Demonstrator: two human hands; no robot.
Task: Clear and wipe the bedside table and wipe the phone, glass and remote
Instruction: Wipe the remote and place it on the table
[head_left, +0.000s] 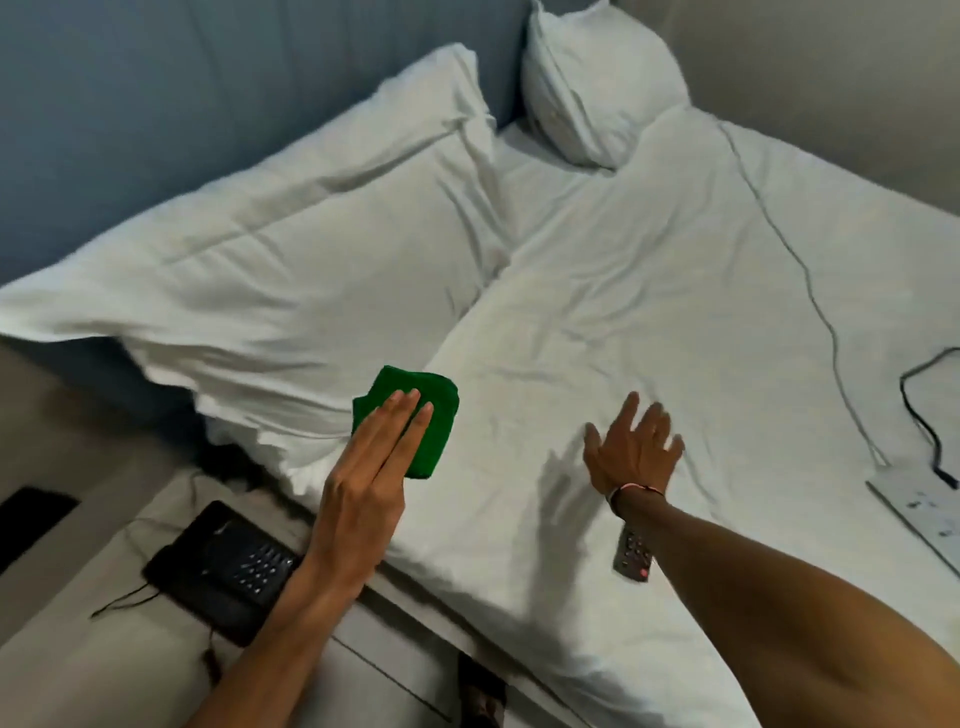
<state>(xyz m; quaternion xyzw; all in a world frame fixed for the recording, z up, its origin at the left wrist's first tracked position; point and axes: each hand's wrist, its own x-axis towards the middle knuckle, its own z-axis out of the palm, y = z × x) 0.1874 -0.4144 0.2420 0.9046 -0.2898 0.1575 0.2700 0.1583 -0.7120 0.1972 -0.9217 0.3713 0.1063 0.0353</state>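
My left hand (371, 467) holds a folded green cloth (415, 415) over the edge of the bed, fingers flat on top of it. My right hand (631, 449) hovers above the white sheet with its fingers spread and nothing in it. A grey remote (632, 555) lies on the sheet just below my right wrist, partly hidden by my forearm. A black desk phone (223, 569) sits on the pale bedside table (104, 670) at the lower left, its cord trailing left. No glass is in view.
The bed (649, 291) fills the middle, with a large pillow (291, 249) at the left and a smaller one (592, 88) at the headboard. A white power strip (914, 514) with a black cable lies at the right edge. A dark object (31, 519) sits far left.
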